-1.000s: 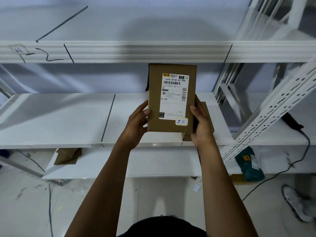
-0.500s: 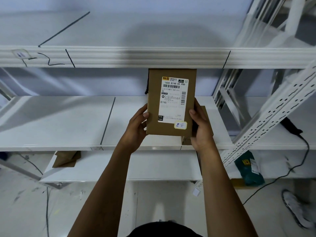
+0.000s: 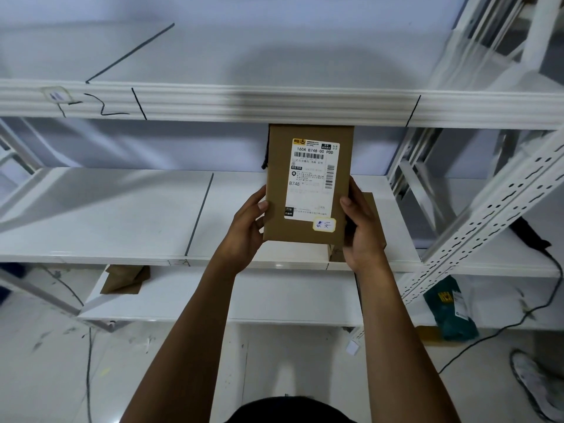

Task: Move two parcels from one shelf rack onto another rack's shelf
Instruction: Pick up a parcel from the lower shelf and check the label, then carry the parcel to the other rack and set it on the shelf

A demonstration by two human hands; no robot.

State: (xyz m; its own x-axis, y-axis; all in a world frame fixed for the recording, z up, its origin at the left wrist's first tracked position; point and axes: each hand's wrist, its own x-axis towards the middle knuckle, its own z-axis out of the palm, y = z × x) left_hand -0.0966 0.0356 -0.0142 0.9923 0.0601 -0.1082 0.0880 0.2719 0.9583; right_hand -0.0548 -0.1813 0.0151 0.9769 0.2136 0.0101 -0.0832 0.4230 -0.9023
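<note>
2 hands were on 1 brown parcel (image 3: 308, 184), held upright, label toward us, above the middle shelf (image 3: 106, 215) of the white rack. Our left hand (image 3: 247, 230) was closed on the parcel's lower left edge, thumb on the front face. Our right hand (image 3: 361, 230) was closed on the lower right edge, thumb beside the label. The parcel's top edge sat right at the underside of the upper shelf lip (image 3: 274, 102); we couldn't tell if it touched.

A 2nd brown parcel (image 3: 370, 221) showed behind the right hand, low on the same shelf, mostly hidden. We couldn't tell whether the fingers also held it or it just rested there.

Risks as we judged them:
- Both grips sat low on a tall parcel, so it was top-heavy in hand. Any quick tilt could have levered it out of the thumbs.
- Lifting further would have knocked the top into the upper shelf lip and pushed the parcel down through the grip.
- Pulling out to the right put the slanted perforated upright (image 3: 488, 215) in the path; a corner could have snagged.
- If the 2nd parcel was loose near the shelf's front edge, the right wrist could have nudged it off.
- A black cable (image 3: 500, 328) and a teal bag (image 3: 451, 309) lay on the floor to the right, a trip hazard when stepping toward another rack.
</note>
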